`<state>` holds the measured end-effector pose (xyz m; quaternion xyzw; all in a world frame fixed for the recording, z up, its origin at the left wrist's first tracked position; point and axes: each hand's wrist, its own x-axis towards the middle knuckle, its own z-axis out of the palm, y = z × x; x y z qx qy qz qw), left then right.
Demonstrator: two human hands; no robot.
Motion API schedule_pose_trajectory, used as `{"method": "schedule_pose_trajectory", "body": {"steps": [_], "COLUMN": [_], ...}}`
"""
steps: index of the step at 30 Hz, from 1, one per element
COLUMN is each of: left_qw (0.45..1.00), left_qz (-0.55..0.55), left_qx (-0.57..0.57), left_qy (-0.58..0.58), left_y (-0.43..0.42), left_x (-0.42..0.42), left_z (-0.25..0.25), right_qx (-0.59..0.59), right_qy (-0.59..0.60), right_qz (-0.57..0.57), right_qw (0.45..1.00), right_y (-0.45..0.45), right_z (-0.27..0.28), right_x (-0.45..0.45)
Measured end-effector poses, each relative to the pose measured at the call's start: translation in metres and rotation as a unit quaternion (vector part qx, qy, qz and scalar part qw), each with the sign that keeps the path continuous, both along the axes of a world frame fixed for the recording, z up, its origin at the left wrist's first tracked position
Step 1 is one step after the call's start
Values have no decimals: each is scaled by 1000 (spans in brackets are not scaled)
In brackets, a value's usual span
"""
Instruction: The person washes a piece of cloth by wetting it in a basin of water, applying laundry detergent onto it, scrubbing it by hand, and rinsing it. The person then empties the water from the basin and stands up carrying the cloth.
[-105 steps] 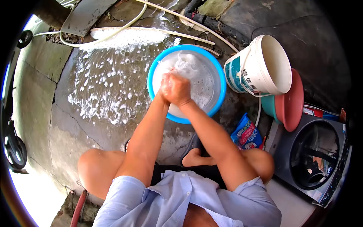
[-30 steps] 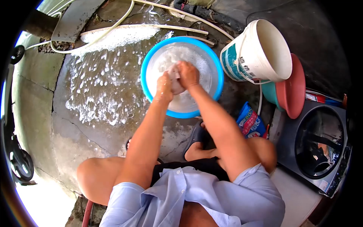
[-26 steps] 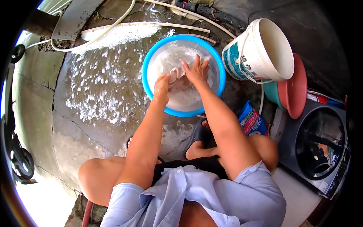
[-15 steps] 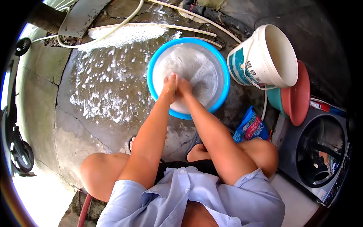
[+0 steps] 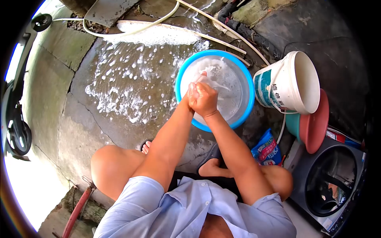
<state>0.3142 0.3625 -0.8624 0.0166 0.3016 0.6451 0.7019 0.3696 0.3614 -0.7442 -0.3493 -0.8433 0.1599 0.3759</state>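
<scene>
A round basin with a blue rim (image 5: pixel 251 93) holds cloudy, sudsy water and stands on the wet ground. Over its left part my left hand (image 5: pixel 193 94) and my right hand (image 5: pixel 205 100) are pressed together, both closed around a pale wet cloth (image 5: pixel 216 84). Part of the cloth hangs out past the fingers into the suds. The right hand covers much of the left one, whose fingers show only in part.
A white bucket (image 5: pixel 305 83) leans right of the basin, beside red (image 5: pixel 317 127) and green (image 5: pixel 293 123) basins. Nearer are a blue detergent bag (image 5: pixel 266 148) and a front-loading washer (image 5: pixel 331 180). Hoses (image 5: pixel 222 25) and foam (image 5: pixel 158 35) lie beyond, left.
The hands have risen from the water and closed tightly together, with the cloth now showing. The whole view has shifted, so the basin and bucket appear further right and lower.
</scene>
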Motion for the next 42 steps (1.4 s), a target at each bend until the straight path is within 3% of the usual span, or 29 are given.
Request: {"method": "schedule_pose_trajectory", "body": {"steps": [2, 3, 4, 6, 7, 9, 10, 11, 12, 14, 16, 18, 19, 20, 21, 22, 24, 28, 32, 35, 38, 39, 40, 42], "left_qw": [989, 974, 974, 942, 933, 910, 867, 814, 753, 818, 855, 884, 900, 913, 925, 952, 984, 992, 990, 992, 969, 987, 960, 954], "left_qz": [-44, -64, -49, -16, -46, -116, -129, -142, -157, -177, -178, -148, -135, -123, -112, -79, -60, 3, 68, 30, -33, -54, -40, -10], "left_qx": [-125, -191, -221, -269, -261, -249, -285, -319, -351, -317, -339, -342, -333, -325, -317, -273, -168, 18, 66, -70, -229, -120, -35, -253], "left_qy": [-69, -100, 1, 201, 242, 311, 389, 463, 534, 447, 349, 281, 248, 213, 177, 111, -15, -128, -108, -97, -88, 91, 274, 162], "left_y": [8, 6, 4, 3, 1, -15, -14, -15, -17, -18, -14, -9, -4, -2, 1, 1, 3, -13, -22, -11, 0, -1, -2, -11], "left_x": [-2, -3, 7, 33, 25, 17, 16, 16, 17, 13, 15, 15, 10, 4, -2, -13, -35, -42, -25, -22, -13, 1, 14, 24], "left_z": [16, 21, 30, 44, 35, 3, 13, 35, 48, 43, 35, 8, 2, -3, -5, 29, 33, 50, 73, 69, 47, -6, -57, 8], "right_qx": [-7, -129, -127, -117, -264, -232, -211, -272, -246, -190, -199, -254, -426, -571, -418, -252, -175, -83, -41, -3, -57, -111, -163, -261], "right_qy": [32, -23, -120, -182, -261, -286, -296, -279, -312, -372, -363, -360, -163, 44, -28, -99, -57, -36, -4, 20, -85, -149, -208, -306], "right_qz": [-32, -115, -122, -195, -227, -316, -354, -310, -289, -251, -229, -277, -263, -228, -244, -252, -132, -67, -31, -3, -84, -128, -167, -237], "right_qw": [999, 985, 977, 957, 900, 874, 862, 867, 871, 874, 881, 854, 850, 788, 874, 929, 974, 994, 999, 1000, 991, 974, 950, 884], "right_y": [21, 39, 61, 82, 103, 83, 80, 83, 75, 53, 35, 18, 22, 24, 16, 9, 5, -9, -8, 2, 28, 44, 62, 82], "right_z": [-10, -42, -60, -95, -129, -107, -97, -107, -115, -129, -155, -155, -147, -134, -108, -77, -37, 13, 19, 3, -45, -71, -94, -113], "right_x": [15, 37, 63, 93, 109, 101, 93, 99, 100, 97, 91, 65, 56, 48, 33, 16, -2, -23, -23, -6, 24, 51, 75, 102]}}
